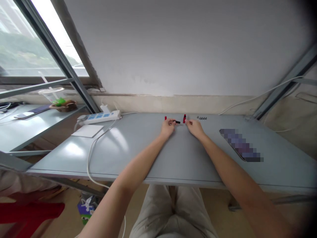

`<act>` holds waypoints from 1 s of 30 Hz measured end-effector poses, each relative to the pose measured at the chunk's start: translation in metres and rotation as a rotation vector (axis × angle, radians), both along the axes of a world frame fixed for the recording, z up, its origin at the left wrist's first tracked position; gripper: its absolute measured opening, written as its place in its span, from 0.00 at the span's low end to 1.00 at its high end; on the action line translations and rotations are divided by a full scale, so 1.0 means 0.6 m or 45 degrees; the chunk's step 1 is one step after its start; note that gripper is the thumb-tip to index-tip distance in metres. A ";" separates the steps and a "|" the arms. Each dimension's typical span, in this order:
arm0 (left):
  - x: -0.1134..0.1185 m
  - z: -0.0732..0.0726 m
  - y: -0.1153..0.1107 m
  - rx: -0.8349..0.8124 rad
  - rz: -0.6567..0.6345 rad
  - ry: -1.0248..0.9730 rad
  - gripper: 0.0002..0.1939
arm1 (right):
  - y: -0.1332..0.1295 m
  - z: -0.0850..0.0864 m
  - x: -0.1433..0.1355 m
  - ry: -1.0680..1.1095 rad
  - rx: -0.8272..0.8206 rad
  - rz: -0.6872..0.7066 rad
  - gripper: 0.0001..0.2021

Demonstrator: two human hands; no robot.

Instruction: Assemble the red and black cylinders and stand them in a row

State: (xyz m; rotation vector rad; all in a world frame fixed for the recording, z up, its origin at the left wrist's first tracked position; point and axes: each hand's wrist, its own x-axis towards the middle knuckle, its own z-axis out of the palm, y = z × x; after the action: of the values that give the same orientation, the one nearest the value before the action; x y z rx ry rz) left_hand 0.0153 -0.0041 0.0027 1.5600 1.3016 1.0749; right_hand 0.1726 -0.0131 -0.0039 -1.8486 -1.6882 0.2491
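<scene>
Near the back of the grey desk (170, 162), my left hand (168, 128) is closed on a slim black rod-like piece (177, 122) that points right; its exact kind is too small to tell. A small red piece (165, 117) shows just behind that hand. My right hand (195, 128) is closed in a pinch, its fingertips beside a short red-and-black piece (184, 118). Whether they touch that piece or hold something tiny is hidden. Several small grey metal bits (202, 118) lie in a row behind my right hand.
A phone (240, 145), blurred over, lies to the right. At left are a white power strip (104, 116), a flat white box (88, 131) and a white cable (90, 150) running over the front edge. A neighbouring desk carries a plastic cup (53, 94).
</scene>
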 end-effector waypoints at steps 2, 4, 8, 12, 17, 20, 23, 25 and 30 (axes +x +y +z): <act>0.001 0.005 -0.005 -0.029 -0.022 -0.059 0.12 | 0.000 0.002 -0.011 0.157 -0.014 0.117 0.20; 0.002 0.010 -0.010 -0.046 -0.041 -0.110 0.12 | 0.002 -0.001 -0.017 0.311 -0.026 0.198 0.20; 0.000 0.018 -0.017 -0.090 -0.063 -0.162 0.13 | 0.003 -0.006 -0.021 0.534 -0.016 0.230 0.19; -0.003 0.019 -0.018 -0.121 -0.070 -0.216 0.13 | -0.002 0.002 -0.024 0.642 -0.034 0.215 0.14; -0.005 0.015 -0.014 -0.112 -0.045 -0.278 0.11 | -0.003 0.006 -0.030 0.728 -0.044 0.221 0.08; -0.006 0.012 -0.010 -0.111 -0.050 -0.276 0.11 | -0.001 0.002 -0.028 0.687 -0.015 0.267 0.10; -0.004 0.009 -0.008 -0.113 -0.055 -0.269 0.11 | 0.000 -0.001 -0.022 0.495 0.031 0.298 0.09; -0.004 0.008 -0.007 -0.123 -0.048 -0.263 0.11 | -0.001 -0.001 -0.018 0.328 0.075 0.300 0.09; -0.005 0.007 -0.008 -0.151 -0.028 -0.271 0.09 | -0.004 -0.002 -0.007 -0.069 0.265 0.356 0.08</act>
State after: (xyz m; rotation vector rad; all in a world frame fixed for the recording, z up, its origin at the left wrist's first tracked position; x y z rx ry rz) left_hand 0.0123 -0.0092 0.0071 1.3307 1.1791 1.0975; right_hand 0.1686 -0.0154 -0.0050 -1.4805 -1.9313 0.1317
